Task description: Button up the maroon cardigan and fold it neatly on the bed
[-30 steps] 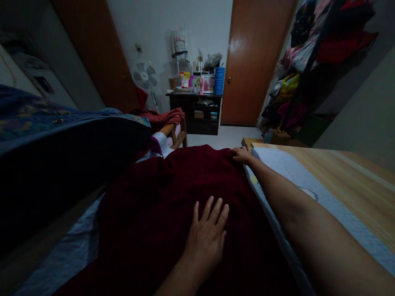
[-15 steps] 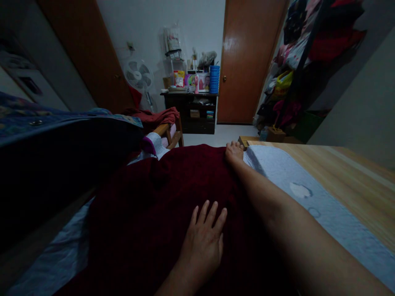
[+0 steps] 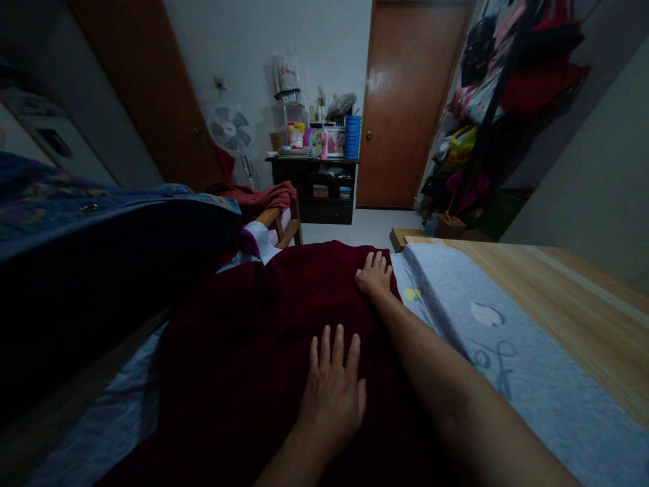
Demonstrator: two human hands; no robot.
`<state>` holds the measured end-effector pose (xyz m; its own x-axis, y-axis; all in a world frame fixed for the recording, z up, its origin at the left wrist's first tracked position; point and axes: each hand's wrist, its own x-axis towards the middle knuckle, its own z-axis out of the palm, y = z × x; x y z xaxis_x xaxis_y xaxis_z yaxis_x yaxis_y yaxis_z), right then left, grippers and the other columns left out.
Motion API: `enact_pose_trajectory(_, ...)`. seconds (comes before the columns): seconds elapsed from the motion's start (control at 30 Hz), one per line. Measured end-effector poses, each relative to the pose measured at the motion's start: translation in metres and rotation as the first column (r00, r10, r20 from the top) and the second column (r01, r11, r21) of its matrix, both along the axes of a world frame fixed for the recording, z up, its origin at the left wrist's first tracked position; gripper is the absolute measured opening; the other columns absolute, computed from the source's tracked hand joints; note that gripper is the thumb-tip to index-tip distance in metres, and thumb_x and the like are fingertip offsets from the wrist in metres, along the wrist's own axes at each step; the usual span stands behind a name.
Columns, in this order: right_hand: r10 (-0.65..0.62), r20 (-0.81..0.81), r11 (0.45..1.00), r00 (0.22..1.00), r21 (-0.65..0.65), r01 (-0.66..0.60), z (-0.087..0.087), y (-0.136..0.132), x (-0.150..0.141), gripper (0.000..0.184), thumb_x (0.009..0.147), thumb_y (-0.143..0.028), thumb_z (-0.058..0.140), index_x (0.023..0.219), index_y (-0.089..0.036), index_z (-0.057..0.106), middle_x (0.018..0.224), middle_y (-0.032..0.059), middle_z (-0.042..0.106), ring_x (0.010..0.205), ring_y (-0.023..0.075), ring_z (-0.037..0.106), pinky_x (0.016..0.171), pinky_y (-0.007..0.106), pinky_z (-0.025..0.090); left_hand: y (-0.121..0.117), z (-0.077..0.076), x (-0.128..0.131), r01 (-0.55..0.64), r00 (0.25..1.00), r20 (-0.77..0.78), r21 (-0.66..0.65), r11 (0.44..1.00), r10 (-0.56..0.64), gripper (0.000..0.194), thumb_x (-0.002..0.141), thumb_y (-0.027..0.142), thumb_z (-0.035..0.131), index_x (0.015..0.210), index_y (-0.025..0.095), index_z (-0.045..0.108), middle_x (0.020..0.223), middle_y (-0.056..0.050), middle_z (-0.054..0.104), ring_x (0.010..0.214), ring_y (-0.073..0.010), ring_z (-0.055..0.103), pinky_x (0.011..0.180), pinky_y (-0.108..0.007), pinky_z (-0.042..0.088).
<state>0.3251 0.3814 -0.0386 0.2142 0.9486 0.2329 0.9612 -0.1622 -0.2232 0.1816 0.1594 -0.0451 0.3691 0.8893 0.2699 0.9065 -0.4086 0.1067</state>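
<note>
A dark red cloth [image 3: 243,365] lies spread over a pale, printed sheet [image 3: 456,291], with folds toward its far left. Flat on the middle of the cloth rests my left hand [image 3: 332,392], fingers apart and palm down. Farther away, near the cloth's far right corner, my right hand [image 3: 375,274] presses on it with its fingers spread. The sheet shows to the right of the cloth, bearing a yellow spot, a white shape and grey lettering. Neither hand grips anything that I can see.
Wooden boards [image 3: 572,284] border the sheet on the right. Dark blue patterned fabric [image 3: 101,210] hangs at left. Beyond stand a wooden frame [image 3: 289,230] with a reddish cloth, a white fan [image 3: 232,128], a dark cabinet [image 3: 309,213], a door [image 3: 405,108] and hanging bags [image 3: 532,81].
My right hand has moved left and slightly nearer from the cloth's right edge, and its fingers have spread. More of the sheet shows there. My left hand stays flat on the cloth.
</note>
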Motion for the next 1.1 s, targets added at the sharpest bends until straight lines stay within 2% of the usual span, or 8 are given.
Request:
enact_pose_trajectory(0.1,0.004,0.007,1.000,1.000,-0.013,-0.004,-0.006,0.000,0.003,0.068,0.091,-0.039,0.034,0.149,-0.008,0.019,0.156,0.0204,0.016,0.141,0.0350,0.019,0.110,0.054,0.017,0.000,-0.001,0.000,-0.010,1.000,-0.009,-0.020,1.000,0.010,0.066,0.087,0.044,0.047,0.148,0.025,0.029,0.155,-0.013,0.025,0.142,-0.0381,0.019,0.111,-0.062,0.022)
enact_pose_trajectory(0.23,0.032,-0.011,0.997,0.999,-0.067,-0.033,-0.005,0.006,0.012,0.070,0.091,-0.044,0.034,0.151,-0.013,0.016,0.157,0.0178,0.013,0.142,0.0346,0.017,0.110,0.054,0.018,-0.001,0.002,0.000,-0.012,1.000,-0.015,-0.036,0.999,0.011,0.067,0.087,0.042,0.048,0.148,0.026,0.028,0.155,-0.013,0.026,0.141,-0.0381,0.021,0.110,-0.062,0.022)
enact_pose_trajectory(0.47,0.071,-0.041,0.992,0.997,-0.097,-0.075,-0.006,0.013,0.019,0.071,0.090,-0.043,0.037,0.151,-0.012,0.016,0.157,0.0185,0.014,0.142,0.0311,0.018,0.112,0.045,0.017,-0.001,-0.001,-0.001,-0.009,1.000,-0.012,-0.012,1.000,0.009,0.068,0.086,0.038,0.049,0.149,0.027,0.026,0.155,-0.012,0.025,0.142,-0.0367,0.020,0.110,-0.061,0.023)
enact_pose_trajectory(0.83,0.081,-0.034,0.996,0.996,-0.034,-0.082,-0.013,0.014,0.020,0.071,0.089,-0.042,0.039,0.150,-0.010,0.019,0.156,0.0197,0.016,0.142,0.0331,0.018,0.111,0.045,0.018,-0.005,0.000,-0.003,-0.008,1.000,0.015,-0.053,0.999,0.009,0.065,0.088,0.044,0.048,0.149,0.028,0.028,0.155,-0.013,0.027,0.142,-0.0369,0.021,0.110,-0.059,0.023)
enact_pose_trajectory(0.97,0.076,-0.035,0.997,0.996,-0.020,-0.077,-0.014,0.014,0.020,0.071,0.090,-0.042,0.039,0.150,-0.011,0.019,0.156,0.0189,0.017,0.142,0.0321,0.018,0.111,0.045,0.017,-0.004,0.012,-0.003,-0.011,1.000,0.017,-0.132,0.991,0.013,0.064,0.087,0.042,0.050,0.147,0.026,0.033,0.153,-0.014,0.031,0.140,-0.0362,0.026,0.110,-0.057,0.027)
enact_pose_trajectory(1.1,0.055,-0.054,0.998,0.997,-0.007,-0.056,-0.015,0.013,0.020,0.074,0.089,-0.041,0.039,0.150,-0.007,0.015,0.156,0.0187,0.016,0.142,0.0302,0.018,0.112,0.044,0.017,0.001,0.039,-0.011,0.006,0.999,0.032,-0.228,0.974,0.001,0.054,0.091,0.045,0.046,0.139,0.022,0.046,0.146,-0.013,0.044,0.135,-0.0326,0.038,0.109,-0.054,0.030)
